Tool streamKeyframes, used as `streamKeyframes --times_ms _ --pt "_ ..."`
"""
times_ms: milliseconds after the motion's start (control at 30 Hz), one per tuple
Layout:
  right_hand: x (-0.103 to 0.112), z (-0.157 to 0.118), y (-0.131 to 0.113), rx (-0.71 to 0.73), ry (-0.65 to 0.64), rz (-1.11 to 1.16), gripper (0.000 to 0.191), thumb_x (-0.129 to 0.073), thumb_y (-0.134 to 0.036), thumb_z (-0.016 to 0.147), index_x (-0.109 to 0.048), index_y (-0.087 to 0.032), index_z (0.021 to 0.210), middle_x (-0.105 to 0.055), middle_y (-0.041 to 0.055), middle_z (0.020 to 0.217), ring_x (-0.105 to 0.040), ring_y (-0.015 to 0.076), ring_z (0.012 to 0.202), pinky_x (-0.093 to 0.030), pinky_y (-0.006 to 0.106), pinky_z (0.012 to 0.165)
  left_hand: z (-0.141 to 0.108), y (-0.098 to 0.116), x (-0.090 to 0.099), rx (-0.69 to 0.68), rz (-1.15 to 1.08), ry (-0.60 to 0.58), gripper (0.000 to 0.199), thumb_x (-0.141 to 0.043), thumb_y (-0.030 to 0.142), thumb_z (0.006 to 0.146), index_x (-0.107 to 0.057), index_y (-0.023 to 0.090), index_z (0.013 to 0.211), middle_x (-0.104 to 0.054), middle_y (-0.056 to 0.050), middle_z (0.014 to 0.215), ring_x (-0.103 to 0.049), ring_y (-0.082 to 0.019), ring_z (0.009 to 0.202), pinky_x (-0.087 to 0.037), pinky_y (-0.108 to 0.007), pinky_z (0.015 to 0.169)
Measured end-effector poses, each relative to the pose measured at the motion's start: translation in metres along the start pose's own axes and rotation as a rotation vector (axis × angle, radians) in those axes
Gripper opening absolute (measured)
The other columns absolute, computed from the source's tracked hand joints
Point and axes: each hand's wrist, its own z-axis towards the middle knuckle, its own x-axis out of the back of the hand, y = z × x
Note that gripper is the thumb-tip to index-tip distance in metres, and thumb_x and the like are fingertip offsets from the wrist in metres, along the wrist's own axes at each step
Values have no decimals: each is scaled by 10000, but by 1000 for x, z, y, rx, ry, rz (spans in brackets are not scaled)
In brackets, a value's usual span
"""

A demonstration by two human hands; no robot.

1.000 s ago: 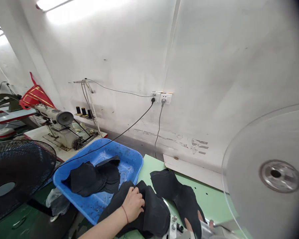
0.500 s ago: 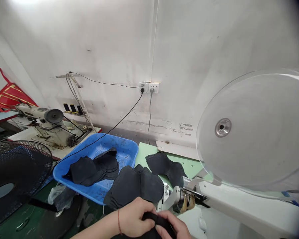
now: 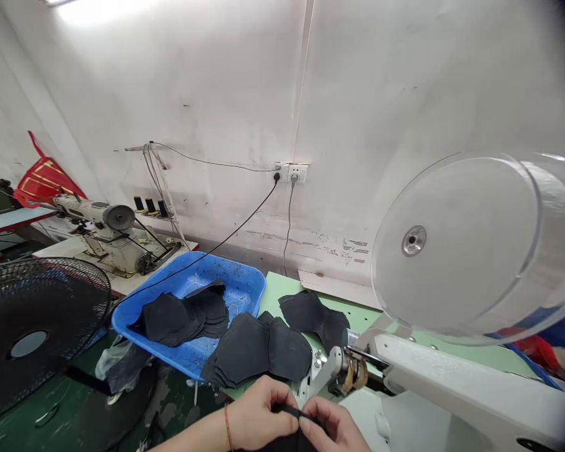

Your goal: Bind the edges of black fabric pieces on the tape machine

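Observation:
At the bottom centre, my left hand (image 3: 258,414), with a thin red cord on its wrist, pinches a black fabric piece (image 3: 289,442). My right hand (image 3: 334,425) grips the same piece from the right, the fingertips of both hands almost touching. The lower part of the piece is cut off by the frame edge. Just beyond my hands lies a stack of black fabric pieces (image 3: 245,348). A second black stack (image 3: 315,317) rests on the light green table (image 3: 275,285). More black pieces (image 3: 169,319) lie in a blue tray (image 3: 249,276).
A white machine arm (image 3: 433,367) with a metal head (image 3: 348,370) extends to the right of my hands. Above it is a large clear disc (image 3: 471,245). A black fan (image 3: 37,339) and a sewing machine (image 3: 117,242) stand at left. Cords run to wall sockets (image 3: 289,172).
The camera view has shifted a little, showing more to the left. My fingers have moved on the black piece, and its folded edge looks thinner between them.

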Motion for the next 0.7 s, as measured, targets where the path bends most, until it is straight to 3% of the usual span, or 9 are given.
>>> streamKeyframes --times_ms 233,433,567,700 --pt "7 -4 2 25 -42 72 392 -597 -556 706 -521 -174 665 -357 -51 596 -313 118 595 -231 265 549 5 -4 -7 23 -254 -75 142 -625 244 556 -587 125 624 -437 62 536 -330 -70 539 -240 -209 522" --pt "7 -9 -6 -9 16 86 302 -638 -454 655 -496 -191 609 -371 -52 581 -328 127 605 -262 264 576 6 -1 -8 -69 -159 -86 342 -729 417 580 -586 118 663 -424 63 569 -328 -71 575 -239 -213 543" --pt "7 -11 -12 -36 40 93 290 -644 -452 603 -504 -198 601 -390 -48 578 -333 133 603 -263 270 581 8 -1 -8 -87 -182 -136 435 -704 533 593 -598 114 637 -437 53 556 -327 -69 560 -236 -219 535" --pt "6 -10 -13 -45 23 84 283 -629 -444 590 -493 -196 588 -379 -49 568 -315 128 593 -245 272 577 9 -2 -9 -63 -243 -149 372 -690 480 597 -594 121 609 -424 58 528 -311 -65 538 -219 -220 523"
